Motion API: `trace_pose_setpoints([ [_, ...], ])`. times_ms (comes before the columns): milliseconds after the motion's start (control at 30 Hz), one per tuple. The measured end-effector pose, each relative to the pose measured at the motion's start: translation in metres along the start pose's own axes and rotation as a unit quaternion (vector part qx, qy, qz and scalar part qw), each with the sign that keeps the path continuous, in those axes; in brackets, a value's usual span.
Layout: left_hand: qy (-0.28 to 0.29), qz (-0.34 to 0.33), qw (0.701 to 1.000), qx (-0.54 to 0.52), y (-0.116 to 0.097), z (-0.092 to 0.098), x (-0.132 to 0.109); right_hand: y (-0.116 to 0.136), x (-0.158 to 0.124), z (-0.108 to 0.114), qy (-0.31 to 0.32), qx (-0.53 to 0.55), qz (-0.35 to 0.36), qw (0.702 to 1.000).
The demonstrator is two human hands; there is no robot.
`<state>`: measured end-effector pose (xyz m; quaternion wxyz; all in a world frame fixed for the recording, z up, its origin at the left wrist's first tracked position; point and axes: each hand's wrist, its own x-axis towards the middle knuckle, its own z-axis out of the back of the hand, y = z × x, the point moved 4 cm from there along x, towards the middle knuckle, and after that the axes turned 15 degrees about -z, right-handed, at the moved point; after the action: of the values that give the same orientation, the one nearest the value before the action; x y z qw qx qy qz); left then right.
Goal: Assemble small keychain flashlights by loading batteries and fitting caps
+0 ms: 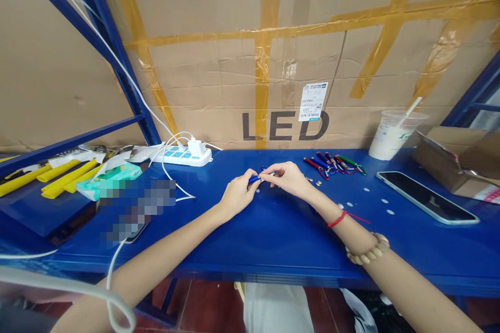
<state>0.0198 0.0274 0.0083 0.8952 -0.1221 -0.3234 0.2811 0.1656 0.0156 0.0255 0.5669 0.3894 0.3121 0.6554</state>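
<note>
Currently | I see left hand (239, 191) clamped on blue tube (253, 179) | right hand (288, 179) pinching at its end | probably light, stiff, slick; hold mid-barrel

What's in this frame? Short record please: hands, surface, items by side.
left hand: holding a slim blue metallic cylinder
right hand: at the cylinder's right end; fine detail too small to tell
surface: glossy blue table
beyond right hand: multicoloured metallic cylinders with clips
right side: small pale round discs, pale-edged black phone, clear plastic cup with straw, open brown cardboard box
left side: white power strip with blue sockets
</note>
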Motion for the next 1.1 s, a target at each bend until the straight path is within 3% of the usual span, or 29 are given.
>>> trace_pose_setpoints([
  [300, -0.014, -0.008, 0.999, -0.046, -0.001, 0.000, 0.001, -0.001, 0.001, 0.003, -0.016, 0.009, 0.008, 1.000],
  [600, 0.009, -0.077, 0.992, -0.102, -0.006, -0.001, 0.000, 0.001, -0.002, 0.008, -0.011, 0.046, -0.043, 0.998],
  [833, -0.011, -0.121, 0.993, -0.009, -0.008, 0.004, -0.002, -0.004, -0.006, -0.001, 0.017, 0.073, -0.090, 0.993],
  [1100, -0.058, -0.160, 0.985, 0.031, -0.002, 0.016, 0.001, 0.006, -0.011, -0.006, -0.009, 0.150, -0.139, 0.979],
])
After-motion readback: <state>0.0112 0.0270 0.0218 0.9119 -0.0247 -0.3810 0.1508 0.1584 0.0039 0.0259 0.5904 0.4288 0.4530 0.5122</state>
